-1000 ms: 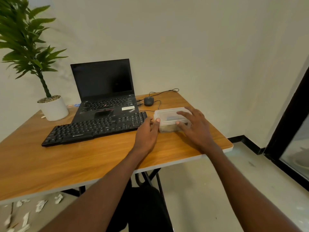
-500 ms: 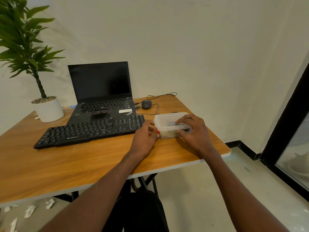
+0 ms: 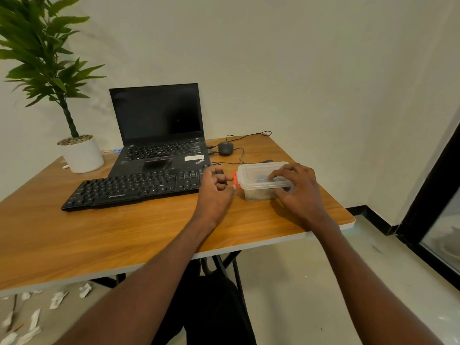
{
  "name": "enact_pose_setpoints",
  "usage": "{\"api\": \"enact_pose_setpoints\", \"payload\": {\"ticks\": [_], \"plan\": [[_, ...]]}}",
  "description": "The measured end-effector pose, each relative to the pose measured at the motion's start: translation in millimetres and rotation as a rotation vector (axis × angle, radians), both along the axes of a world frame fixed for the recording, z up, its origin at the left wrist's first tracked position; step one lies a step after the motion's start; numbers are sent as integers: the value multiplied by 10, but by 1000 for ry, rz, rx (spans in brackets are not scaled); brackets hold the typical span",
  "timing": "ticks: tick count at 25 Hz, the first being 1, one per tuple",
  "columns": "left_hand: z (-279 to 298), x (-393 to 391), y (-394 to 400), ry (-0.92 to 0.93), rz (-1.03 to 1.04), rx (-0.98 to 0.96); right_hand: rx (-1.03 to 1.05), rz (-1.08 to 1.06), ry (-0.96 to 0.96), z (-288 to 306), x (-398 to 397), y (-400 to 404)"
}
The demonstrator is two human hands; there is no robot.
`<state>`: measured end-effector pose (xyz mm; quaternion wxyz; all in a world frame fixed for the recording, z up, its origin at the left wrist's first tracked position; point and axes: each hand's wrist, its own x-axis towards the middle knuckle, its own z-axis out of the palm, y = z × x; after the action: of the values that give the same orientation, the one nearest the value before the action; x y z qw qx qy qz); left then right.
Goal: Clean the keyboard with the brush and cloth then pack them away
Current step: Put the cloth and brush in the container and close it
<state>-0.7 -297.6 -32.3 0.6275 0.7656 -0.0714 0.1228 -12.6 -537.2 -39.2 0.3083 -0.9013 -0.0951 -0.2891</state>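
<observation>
Table (image 3: 149,232): keyboard (image 3: 134,188), laptop (image 3: 161,135), container (image 3: 261,180)

keyboard (image 3: 139,186) black | box (image 3: 261,180) clear, clasp (image 3: 235,179) red | table (image 3: 124,232) wood-grain brown

A wooden counter (image 3: 87,232) carries an open black laptop (image 3: 159,135) at about 12 o'clock, its screen dark. At 10 o'clock stands a green plant (image 3: 42,58) in a white pot (image 3: 82,155). A dark mouse (image 3: 225,148) lies at 1 o'clock just beside the laptop, its cable (image 3: 249,135) looping behind. Torn white paper scraps (image 3: 57,300) litter the floor (image 3: 311,282) at 7 o'clock.
</observation>
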Motion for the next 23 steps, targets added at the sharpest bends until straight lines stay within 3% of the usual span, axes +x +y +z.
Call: {"api": "enact_pose_setpoints", "payload": {"ticks": [5,12,16,20,23], "plan": [[6,-33,7,-77,14,-22,33,27,5,-5,-23,1],[46,-151,-75,-307,103,453,47,33,50,30,-27,21],[-32,-111,-128,-374,14,544,190,31,-6,66,-47,29],[-49,-92,-131,-299,1,661,463,-407,-43,60,-51,-35],[-39,-111,-133,-299,-47,648,440,-591,94,47,-34,-16]]}}
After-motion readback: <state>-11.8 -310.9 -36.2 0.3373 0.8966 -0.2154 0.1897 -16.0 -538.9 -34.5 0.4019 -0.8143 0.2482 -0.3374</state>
